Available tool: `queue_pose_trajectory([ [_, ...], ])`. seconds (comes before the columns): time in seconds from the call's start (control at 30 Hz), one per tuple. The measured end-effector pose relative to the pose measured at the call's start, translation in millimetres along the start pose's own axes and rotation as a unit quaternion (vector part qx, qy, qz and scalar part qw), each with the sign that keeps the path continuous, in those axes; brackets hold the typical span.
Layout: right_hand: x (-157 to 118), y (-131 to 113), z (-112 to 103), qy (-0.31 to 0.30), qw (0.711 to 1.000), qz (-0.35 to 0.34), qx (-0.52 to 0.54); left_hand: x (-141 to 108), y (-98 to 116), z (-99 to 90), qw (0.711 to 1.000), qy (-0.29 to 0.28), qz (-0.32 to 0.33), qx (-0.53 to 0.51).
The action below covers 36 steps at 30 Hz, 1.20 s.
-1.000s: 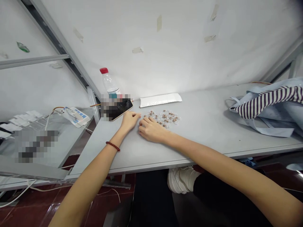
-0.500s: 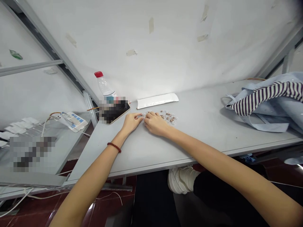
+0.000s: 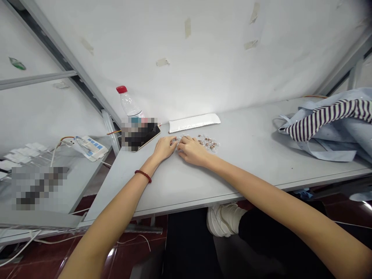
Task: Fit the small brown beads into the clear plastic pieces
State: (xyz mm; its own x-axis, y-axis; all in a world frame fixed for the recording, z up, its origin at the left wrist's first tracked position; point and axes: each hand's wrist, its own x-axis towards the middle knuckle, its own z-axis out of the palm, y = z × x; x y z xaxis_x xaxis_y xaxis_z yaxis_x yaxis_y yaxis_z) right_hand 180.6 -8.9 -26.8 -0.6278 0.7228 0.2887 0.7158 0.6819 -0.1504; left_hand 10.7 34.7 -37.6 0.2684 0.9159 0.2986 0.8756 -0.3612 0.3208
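Clear-and-brown pieces [image 3: 208,143]: loose cluster mid-bench, just right of and beyond the right hand [image 3: 192,151], part hidden by it. Too small to ID.

Left hand [image 3: 165,147]: thumb and index fingers narrow, tips close together at the cluster's left end; can't tell if they pinch a piece. Right hand: fingers curled down at the near-left edge of the cluster; grip hidden, can't tell.

My take on handling: work 1 piece at a time, light fingertip pinch, since they look light and likely to slide or snag on each other. Rest wrists on the bench [image 3: 247,166] for steadiness. Right palm blocks the view, so lift it a bit.

Surface: flat, light grey. White strip [image 3: 194,123] on the far side by the wall [image 3: 217,77]; phone [image 3: 149,133] and red-capped bottle [image 3: 128,100] far left; blue cloth with striped band [image 3: 322,128] far right, well apart.

Room: white wall with tape scraps [image 3: 187,28], metal frame [image 3: 56,46] left, dark red floor [image 3: 112,261] below.
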Motion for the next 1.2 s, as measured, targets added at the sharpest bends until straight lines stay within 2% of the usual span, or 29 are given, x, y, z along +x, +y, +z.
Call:
queue_pose_trajectory([
  [0.23,-0.4,1.8,3.0,0.019,1.000,-0.001,0.003,0.4,3.7,-1.1,0.999,0.007,-0.038,-0.027],
  [0.3,-0.1,3.6,2.4,0.035,0.999,0.013,0.007,-0.3,7.1,-2.6,0.994,0.024,-0.054,-0.090],
  [0.37,0.6,5.6,1.7,0.058,0.998,0.031,0.014,-1.3,11.9,-6.6,0.968,0.044,-0.112,-0.222],
  [0.4,1.2,6.9,1.5,0.070,0.997,0.041,0.020,-1.8,14.4,-9.8,0.935,0.048,-0.155,-0.315],
  [0.43,1.9,8.5,1.5,0.083,0.995,0.051,0.027,-2.3,16.5,-13.7,0.887,0.042,-0.200,-0.414],
  [0.53,4.4,16.3,1.8,0.124,0.987,0.086,0.056,-3.8,19.8,-27.0,0.705,-0.022,-0.285,-0.649],
  [0.57,5.3,20.1,1.8,0.135,0.984,0.099,0.067,-4.2,19.8,-30.6,0.663,-0.037,-0.295,-0.687],
  [0.6,6.1,24.4,1.8,0.144,0.980,0.111,0.078,-4.5,19.7,-33.2,0.637,-0.043,-0.302,-0.708],
  [0.63,7.0,29.1,1.6,0.149,0.978,0.119,0.087,-4.7,19.5,-34.5,0.624,-0.044,-0.309,-0.716],
  [0.7,8.9,38.4,1.0,0.147,0.977,0.120,0.101,-5.1,19.9,-33.7,0.627,-0.044,-0.321,-0.708],
  [0.83,13.5,49.0,-0.1,0.111,0.984,0.087,0.112,-6.8,23.9,-25.1,0.666,-0.050,-0.321,-0.671],
  [1.03,21.1,41.8,3.6,0.054,0.988,0.101,0.107,-10.0,25.9,-20.6,0.709,-0.040,-0.285,-0.643],
  [1.1,22.3,39.5,4.5,0.056,0.987,0.106,0.109,-10.3,26.4,-20.4,0.725,-0.046,-0.281,-0.627],
  [1.2,21.9,36.4,3.1,0.091,0.984,0.102,0.117,-10.3,29.4,-18.8,0.756,-0.059,-0.280,-0.588],
])
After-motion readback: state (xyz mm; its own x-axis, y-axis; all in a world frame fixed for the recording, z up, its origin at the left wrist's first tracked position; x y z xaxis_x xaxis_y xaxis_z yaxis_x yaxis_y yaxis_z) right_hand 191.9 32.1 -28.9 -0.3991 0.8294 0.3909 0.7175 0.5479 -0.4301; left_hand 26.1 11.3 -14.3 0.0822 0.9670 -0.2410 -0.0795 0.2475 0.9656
